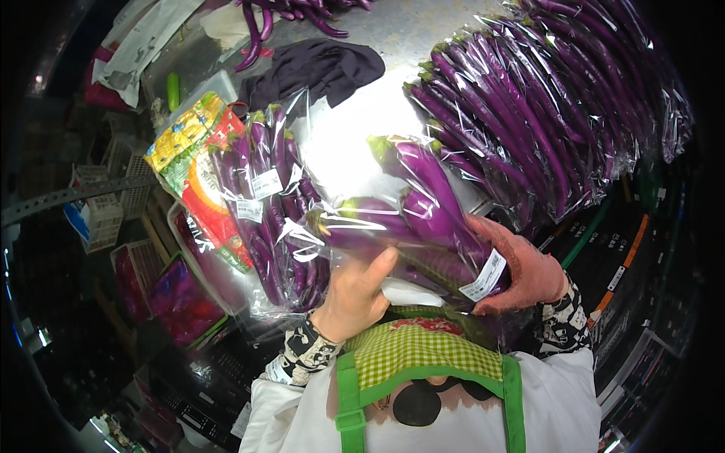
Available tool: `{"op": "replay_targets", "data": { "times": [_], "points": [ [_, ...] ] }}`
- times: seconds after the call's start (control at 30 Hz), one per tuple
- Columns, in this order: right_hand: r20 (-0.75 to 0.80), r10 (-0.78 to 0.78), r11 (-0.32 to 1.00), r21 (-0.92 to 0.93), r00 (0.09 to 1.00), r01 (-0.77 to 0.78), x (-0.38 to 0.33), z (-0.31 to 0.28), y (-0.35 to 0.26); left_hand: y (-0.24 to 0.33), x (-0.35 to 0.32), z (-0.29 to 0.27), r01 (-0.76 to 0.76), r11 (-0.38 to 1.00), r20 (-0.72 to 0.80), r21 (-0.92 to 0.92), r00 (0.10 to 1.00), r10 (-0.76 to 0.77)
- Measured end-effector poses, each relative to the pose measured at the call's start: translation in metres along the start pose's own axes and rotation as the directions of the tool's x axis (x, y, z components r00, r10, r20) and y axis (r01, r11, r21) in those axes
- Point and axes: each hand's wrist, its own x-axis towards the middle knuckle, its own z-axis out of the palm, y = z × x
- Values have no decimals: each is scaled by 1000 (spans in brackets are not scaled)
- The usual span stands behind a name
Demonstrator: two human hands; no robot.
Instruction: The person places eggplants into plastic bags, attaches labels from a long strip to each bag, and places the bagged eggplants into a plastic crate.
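A clear plastic bag of thick purple eggplants is held up in front of my chest, with a white label on its lower right side. My right hand, in a pinkish-red glove, grips the bag's right end beside the label. Bare, my left hand holds the lower left of the bag, its thumb up against the plastic; its other fingers are mostly hidden. Just left of it lie labelled bags of slim long eggplants.
Many bagged long eggplants are piled at the right. A dark cloth and loose eggplants lie at the back. A red and yellow printed bag rests at the left, near crates lower down.
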Motion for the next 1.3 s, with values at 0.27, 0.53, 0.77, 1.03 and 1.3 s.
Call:
{"op": "replay_targets", "data": {
  "times": [0.27,0.53,0.77,1.03,1.3],
  "points": [
    [-12,-9,1000,5,1000,9,-7,13,-1,2,-8,0,35,999,23,-4,999,-35],
    [1,85,996,41,996,-85,-3,17,3,12,3,-7,112,994,26,9,993,-112],
    [-4,149,981,125,989,-148,0,20,11,11,4,-8,181,983,90,-4,980,-180],
    [-179,124,981,-126,976,-148,14,16,-3,2,-10,-2,147,988,22,41,989,-148],
    [-312,13,875,-456,950,-162,50,17,19,10,-33,-5,-50,998,189,-46,980,58]
  ]
}}
